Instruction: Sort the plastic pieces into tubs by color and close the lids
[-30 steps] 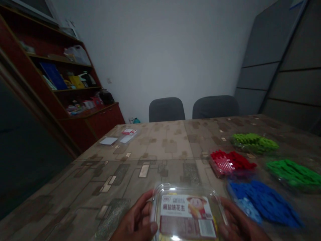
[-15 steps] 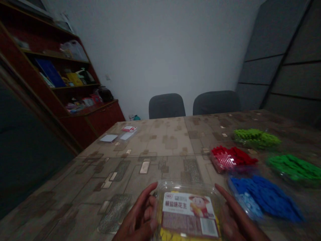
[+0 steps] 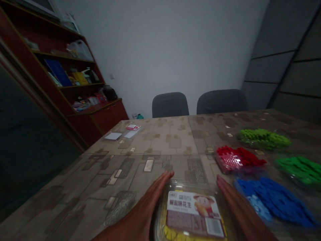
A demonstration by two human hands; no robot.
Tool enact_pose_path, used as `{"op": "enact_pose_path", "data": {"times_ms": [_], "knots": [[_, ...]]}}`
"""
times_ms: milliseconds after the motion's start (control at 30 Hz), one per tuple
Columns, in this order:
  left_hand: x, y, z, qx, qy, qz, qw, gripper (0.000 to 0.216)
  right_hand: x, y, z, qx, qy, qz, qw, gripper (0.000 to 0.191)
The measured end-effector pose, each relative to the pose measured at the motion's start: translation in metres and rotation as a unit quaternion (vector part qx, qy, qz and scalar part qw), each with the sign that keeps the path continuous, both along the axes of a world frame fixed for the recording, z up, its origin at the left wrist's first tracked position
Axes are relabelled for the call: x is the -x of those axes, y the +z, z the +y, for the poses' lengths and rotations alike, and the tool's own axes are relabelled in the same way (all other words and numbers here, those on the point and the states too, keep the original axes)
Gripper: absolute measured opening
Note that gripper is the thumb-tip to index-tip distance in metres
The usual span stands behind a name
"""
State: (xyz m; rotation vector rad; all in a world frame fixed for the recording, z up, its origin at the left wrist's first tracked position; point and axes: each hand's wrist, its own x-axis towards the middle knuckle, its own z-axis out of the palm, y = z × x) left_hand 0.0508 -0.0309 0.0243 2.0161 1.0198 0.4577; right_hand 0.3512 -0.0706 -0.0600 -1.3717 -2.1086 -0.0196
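Observation:
A clear plastic box (image 3: 194, 214) with a printed peanut label on its lid and yellow pieces inside lies at the bottom centre in the head view. My left hand (image 3: 146, 207) lies along its left side with the fingers straight and close together. Against the right side rests my right hand (image 3: 242, 211), its fingers also stretched forward. The box is held between both hands, and the lower parts of both hands run out of view. Just beyond my right hand sits a clear box of blue pieces (image 3: 278, 201).
Farther right are boxes of red pieces (image 3: 238, 159), lime-green pieces (image 3: 264, 138) and green pieces (image 3: 301, 169). White cards (image 3: 113, 136) lie at the far left of the patterned table (image 3: 173, 140). Two grey chairs (image 3: 170, 104) stand behind it, and a red-brown cabinet (image 3: 105, 115) is at left.
My left fingers, curled at the box's edge before, now lie straight along its side. My right hand stays against the other side. The view has shifted slightly left.

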Motion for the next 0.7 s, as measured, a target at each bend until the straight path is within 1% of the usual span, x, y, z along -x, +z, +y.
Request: {"op": "enact_pose_path", "data": {"times_ms": [100,167,267,400,500,567,600,667,700], "knots": [[-0.001,-0.001,-0.004,0.002,0.015,-0.037,0.999,0.115,0.000,-0.007,0.009,-0.002,0.033,-0.021,0.999,0.088],[-0.002,-0.001,-0.006,0.002,0.031,-0.061,0.998,0.109,0.000,-0.011,0.012,-0.001,0.038,-0.022,0.999,0.092],[-0.002,-0.002,-0.007,0.004,0.040,-0.093,0.995,0.109,-0.001,-0.015,0.012,-0.008,0.033,-0.019,0.999,0.093],[-0.005,0.000,-0.007,0.005,0.036,-0.102,0.994,0.106,-0.008,-0.023,0.015,-0.017,0.037,-0.026,0.999,0.081],[-0.006,0.002,-0.008,-0.008,0.031,-0.086,0.996,0.102,-0.020,-0.029,0.023,-0.014,0.076,-0.031,0.997,0.077],[-0.005,0.002,-0.008,-0.021,0.026,-0.076,0.997,0.104,-0.026,-0.028,0.029,0.006,0.108,-0.034,0.994,0.069],[-0.004,0.001,-0.007,-0.026,0.022,-0.069,0.997,0.105,-0.028,-0.026,0.031,0.022,0.108,-0.033,0.993,0.064],[-0.002,-0.001,-0.004,-0.030,0.009,-0.059,0.998,0.109,-0.026,-0.019,0.032,0.059,0.070,-0.024,0.995,0.056],[0.000,-0.002,-0.002,-0.031,0.004,-0.057,0.998,0.110,-0.023,-0.015,0.031,0.071,0.054,-0.021,0.996,0.055]]}}
